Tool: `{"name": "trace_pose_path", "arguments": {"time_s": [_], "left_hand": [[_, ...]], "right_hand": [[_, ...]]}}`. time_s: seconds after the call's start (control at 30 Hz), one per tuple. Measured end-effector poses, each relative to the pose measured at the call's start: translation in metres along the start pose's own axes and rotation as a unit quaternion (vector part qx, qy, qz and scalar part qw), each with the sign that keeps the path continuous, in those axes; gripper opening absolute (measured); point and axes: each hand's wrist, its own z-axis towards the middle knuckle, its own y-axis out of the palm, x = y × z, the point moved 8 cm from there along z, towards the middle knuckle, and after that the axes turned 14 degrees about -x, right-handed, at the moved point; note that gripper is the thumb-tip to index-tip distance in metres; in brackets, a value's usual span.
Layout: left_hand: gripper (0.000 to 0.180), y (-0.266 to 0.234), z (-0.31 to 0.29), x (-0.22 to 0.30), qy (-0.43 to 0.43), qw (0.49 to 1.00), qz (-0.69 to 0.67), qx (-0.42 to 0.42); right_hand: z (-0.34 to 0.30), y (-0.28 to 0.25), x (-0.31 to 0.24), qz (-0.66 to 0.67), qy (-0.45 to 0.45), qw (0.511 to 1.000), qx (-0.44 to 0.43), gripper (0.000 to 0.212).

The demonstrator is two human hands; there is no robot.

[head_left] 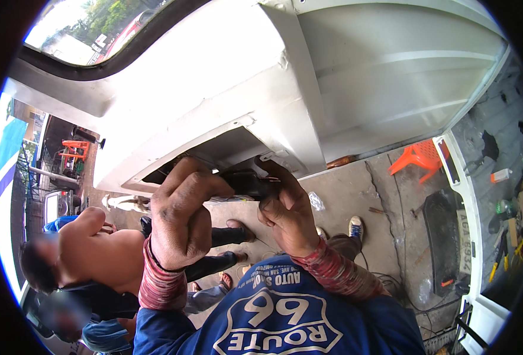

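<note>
A white vehicle panel [214, 89] fills the upper middle, with a rectangular opening [232, 142] cut in its lower part. At that opening both my hands are on a black, glossy part [251, 184] whose exact kind I cannot make out. My left hand [184, 204] is closed, with bent fingers at the part's left end and close to the opening's edge. My right hand [291, 216] grips the right end, thumb folded below and index finger reaching up by a small metal tab [270, 155] on the panel. The hands hide much of the part.
Two people [102, 248] are close by on the left. An orange plastic chair [418, 158] stands on the concrete floor [356, 189] at right, near a dark panel [445, 236]. Several tools [504, 254] lie beyond a white frame [471, 236]. A cable [409, 302] crosses the floor.
</note>
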Motion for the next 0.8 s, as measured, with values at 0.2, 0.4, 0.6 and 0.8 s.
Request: {"name": "trace_pose_path", "arguments": {"time_s": [0.2,0.4,0.6,0.8], "left_hand": [[0.041,-0.004,-0.016,-0.002,-0.001,0.993,-0.076,0.092],[0.043,0.010,-0.015,-0.002,-0.018,0.996,-0.081,0.021],[0.039,0.013,0.000,0.008,0.026,0.989,0.143,-0.038],[0.054,0.028,0.009,-0.014,-0.070,0.964,0.203,-0.156]], "right_hand": [[-0.012,-0.004,0.001,0.014,0.025,0.999,-0.039,0.065],[-0.023,-0.007,0.001,0.082,0.014,0.996,-0.026,0.063],[-0.025,-0.006,-0.008,0.002,0.012,1.000,-0.002,0.053],[-0.038,-0.016,-0.012,-0.036,0.030,0.993,0.104,0.046]]}}
